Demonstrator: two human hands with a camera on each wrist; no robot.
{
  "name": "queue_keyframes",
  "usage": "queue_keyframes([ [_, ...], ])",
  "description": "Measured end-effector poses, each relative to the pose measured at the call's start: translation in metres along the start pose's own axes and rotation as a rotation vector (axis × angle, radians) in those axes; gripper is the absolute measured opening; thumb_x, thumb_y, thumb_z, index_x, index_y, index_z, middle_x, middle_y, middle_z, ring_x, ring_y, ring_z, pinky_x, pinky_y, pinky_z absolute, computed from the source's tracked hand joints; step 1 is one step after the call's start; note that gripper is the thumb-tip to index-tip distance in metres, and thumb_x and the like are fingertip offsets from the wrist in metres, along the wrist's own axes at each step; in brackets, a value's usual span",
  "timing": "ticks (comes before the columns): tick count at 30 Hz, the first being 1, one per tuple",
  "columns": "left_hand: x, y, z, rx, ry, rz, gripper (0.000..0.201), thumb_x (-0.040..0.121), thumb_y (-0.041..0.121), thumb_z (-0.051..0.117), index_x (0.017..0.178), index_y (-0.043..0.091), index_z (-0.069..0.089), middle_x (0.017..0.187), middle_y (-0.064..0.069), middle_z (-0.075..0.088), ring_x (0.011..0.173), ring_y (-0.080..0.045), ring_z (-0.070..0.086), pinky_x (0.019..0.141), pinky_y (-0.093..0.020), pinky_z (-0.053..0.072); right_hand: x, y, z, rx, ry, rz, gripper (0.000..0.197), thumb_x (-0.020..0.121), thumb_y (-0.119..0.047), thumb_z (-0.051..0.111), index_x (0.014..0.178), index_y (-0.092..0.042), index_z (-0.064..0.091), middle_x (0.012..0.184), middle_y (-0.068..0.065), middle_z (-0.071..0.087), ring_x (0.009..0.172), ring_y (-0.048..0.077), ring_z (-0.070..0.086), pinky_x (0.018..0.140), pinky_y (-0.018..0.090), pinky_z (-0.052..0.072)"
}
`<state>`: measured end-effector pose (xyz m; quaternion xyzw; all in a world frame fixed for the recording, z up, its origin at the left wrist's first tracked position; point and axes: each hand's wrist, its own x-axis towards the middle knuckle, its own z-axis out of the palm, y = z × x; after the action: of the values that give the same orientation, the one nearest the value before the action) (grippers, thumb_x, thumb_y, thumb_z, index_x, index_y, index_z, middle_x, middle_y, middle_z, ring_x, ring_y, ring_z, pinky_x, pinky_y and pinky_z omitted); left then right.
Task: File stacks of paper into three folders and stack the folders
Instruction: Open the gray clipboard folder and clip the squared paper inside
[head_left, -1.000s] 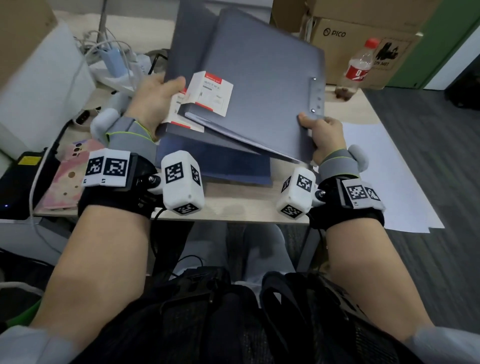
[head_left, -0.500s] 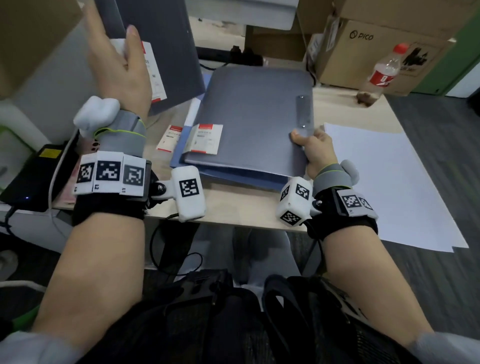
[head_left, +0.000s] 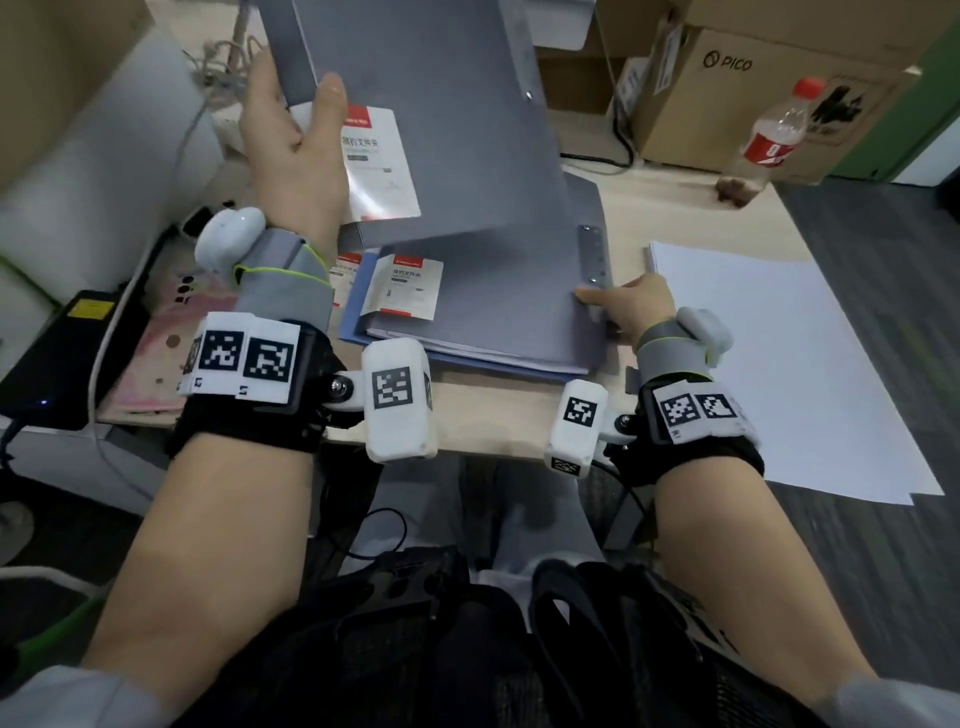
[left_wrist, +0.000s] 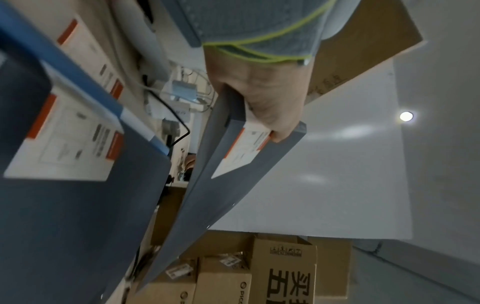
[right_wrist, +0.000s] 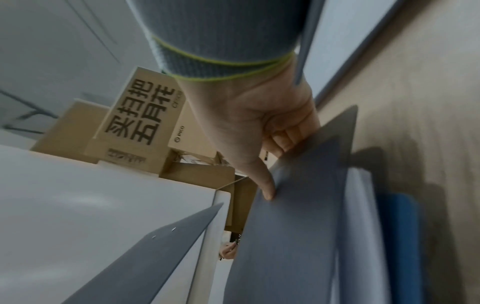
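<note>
My left hand (head_left: 296, 140) grips a grey folder (head_left: 457, 130) by its labelled spine and holds it raised and tilted over the table. The left wrist view shows the thumb of that left hand (left_wrist: 270, 107) on the label of the raised folder (left_wrist: 233, 195). A second grey folder (head_left: 509, 306) lies flat on a blue folder (head_left: 358, 312). My right hand (head_left: 623, 306) pinches its right edge, thumb on top; the right wrist view shows this right hand (right_wrist: 259, 133) with fingers curled under the flat grey folder (right_wrist: 291, 236). A stack of white paper (head_left: 769, 353) lies at the right.
A plastic bottle (head_left: 774, 140) stands at the table's back right corner, in front of cardboard boxes (head_left: 727, 93). To the left lie a pink perforated board (head_left: 150, 364) and a black device (head_left: 57, 358) with cables. The white paper overhangs the table's right edge.
My left hand lifted one grey folder off the pile, up to the left, and has now swung it back over the stack. My right hand stayed at the lower grey folder's edge.
</note>
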<state>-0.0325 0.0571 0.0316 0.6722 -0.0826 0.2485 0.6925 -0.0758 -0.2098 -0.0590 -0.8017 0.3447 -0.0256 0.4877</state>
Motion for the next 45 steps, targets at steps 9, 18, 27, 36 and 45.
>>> queue_keyframes([
  [9, -0.02, -0.029, 0.037, -0.185, -0.215, -0.433, 0.013, 0.096, 0.011, 0.049, 0.106, 0.011, 0.057, 0.086, -0.002, 0.069, 0.069, -0.011, 0.069, 0.066, -0.028, 0.057, -0.019, -0.009, -0.029, 0.329, 0.248, -0.164, 0.045, 0.077, -0.047, 0.054, 0.058, -0.006, 0.054, 0.06, 0.014, 0.044, 0.064, 0.019, 0.038, 0.062, 0.036, 0.044],
  [18, -0.057, -0.049, 0.067, 0.015, -0.396, -0.633, 0.012, 0.096, 0.018, 0.051, 0.086, 0.012, 0.052, 0.077, -0.004, 0.063, 0.05, -0.004, 0.065, 0.055, -0.021, 0.054, -0.017, 0.041, -0.05, 0.299, 0.363, -0.05, 0.036, 0.066, -0.026, 0.078, 0.097, -0.011, 0.07, 0.089, 0.005, 0.069, 0.085, 0.024, 0.067, 0.087, 0.037, 0.055],
  [27, -0.064, -0.053, 0.075, 0.287, -0.581, -0.615, 0.016, 0.092, 0.017, 0.055, 0.103, 0.007, 0.049, 0.103, -0.013, 0.063, 0.091, -0.029, 0.064, 0.092, -0.047, 0.053, -0.024, 0.058, -0.061, 0.227, 0.401, -0.064, 0.032, 0.075, -0.029, 0.072, 0.102, -0.011, 0.069, 0.096, 0.004, 0.067, 0.086, 0.017, 0.059, 0.082, 0.027, 0.05],
  [36, -0.048, -0.081, 0.076, 0.53, -0.784, -0.61, 0.067, 0.063, 0.047, 0.066, 0.119, 0.012, 0.055, 0.123, -0.011, 0.061, 0.115, -0.032, 0.057, 0.102, -0.049, 0.045, -0.058, 0.013, -0.082, 0.792, 0.351, -0.352, 0.02, 0.072, -0.027, 0.057, 0.055, -0.023, 0.066, 0.065, -0.004, 0.055, 0.072, 0.014, 0.046, 0.069, 0.028, 0.041],
  [45, -0.053, -0.024, 0.079, 0.125, -0.769, -0.769, 0.025, 0.101, 0.021, 0.04, 0.123, 0.01, 0.047, 0.112, -0.004, 0.058, 0.091, -0.017, 0.058, 0.059, -0.028, 0.059, -0.087, -0.063, -0.071, 0.883, 0.02, -0.561, 0.045, 0.099, -0.038, 0.029, 0.098, -0.016, 0.068, 0.08, -0.009, 0.07, 0.071, 0.007, 0.066, 0.071, 0.03, 0.052],
])
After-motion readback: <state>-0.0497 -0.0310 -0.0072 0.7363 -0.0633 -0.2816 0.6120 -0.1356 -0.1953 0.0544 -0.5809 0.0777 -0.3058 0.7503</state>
